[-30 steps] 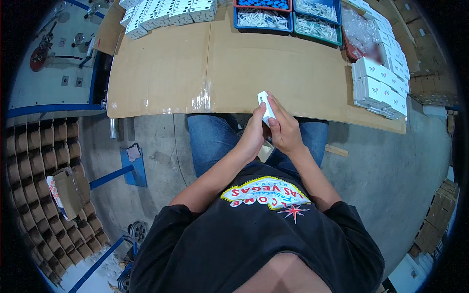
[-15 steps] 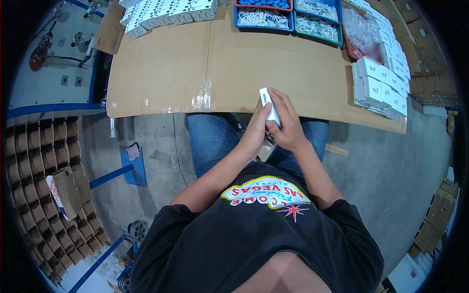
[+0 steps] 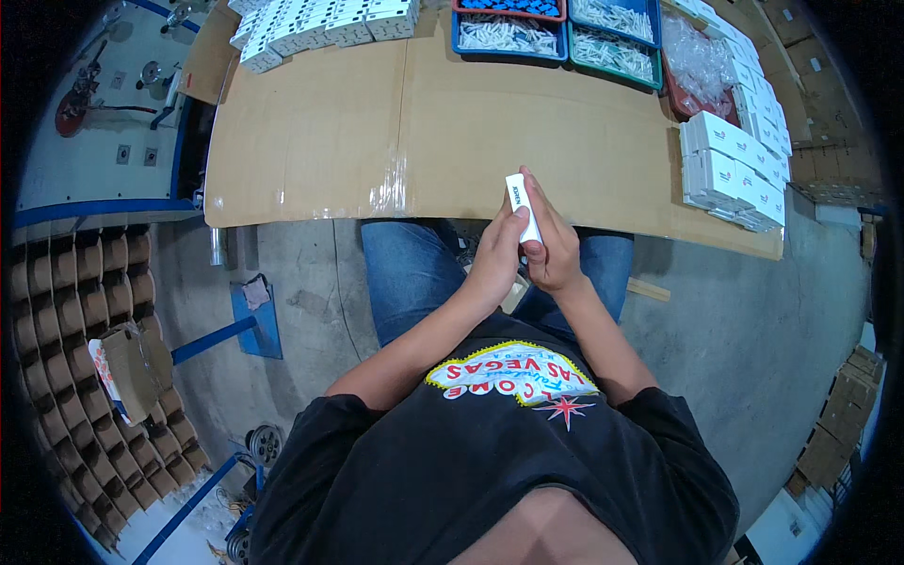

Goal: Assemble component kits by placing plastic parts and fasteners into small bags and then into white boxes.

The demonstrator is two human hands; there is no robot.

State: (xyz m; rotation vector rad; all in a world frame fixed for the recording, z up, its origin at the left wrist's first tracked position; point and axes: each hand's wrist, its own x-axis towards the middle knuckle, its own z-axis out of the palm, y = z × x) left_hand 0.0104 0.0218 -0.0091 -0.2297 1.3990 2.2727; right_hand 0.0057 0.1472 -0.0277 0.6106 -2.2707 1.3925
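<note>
Between my two hands, just over the table's near edge, is a small white box [image 3: 524, 209] with dark print on its narrow face. My left hand [image 3: 499, 250] grips it from the left, thumb on its face. From the right my right hand [image 3: 556, 240] wraps it, thumb near its lower end and fingers along its far side. The box points away from me, tilted slightly left. My palms hide its sides and underside.
Cardboard [image 3: 311, 141] covers the table. White boxes stand in rows at the far left [image 3: 330, 28] and in stacks at right [image 3: 730, 174]. At the back, a blue tray [image 3: 508, 56] and a green tray [image 3: 617, 80] hold small white parts; clear plastic bags [image 3: 697, 61] lie beside them.
The white box has turned slightly so that more of its printed face shows. My right thumb has shifted a little, and both hands stay in nearly the same place.
</note>
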